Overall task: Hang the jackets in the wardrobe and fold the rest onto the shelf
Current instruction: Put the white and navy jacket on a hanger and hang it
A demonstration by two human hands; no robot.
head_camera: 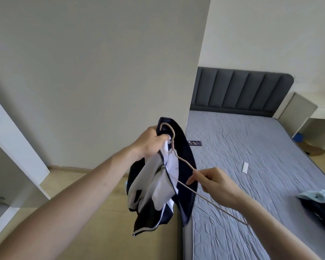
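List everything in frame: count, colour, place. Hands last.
navy and white zip jacket: 1, held up over the floor by the bed edge
beige wire hanger: 1, partly inside the jacket
grey quilted mattress: 1, right half
dark grey padded headboard: 1, behind the mattress
black remote: 1, mattress near the wall
white flat strip: 1, mid mattress
dark and light blue clothes pile: 1, mattress right edge
white desk: 1, far right
left hand: grips jacket collar
right hand: pinches hanger arm

Jacket (158, 177) left of bed (251, 166)
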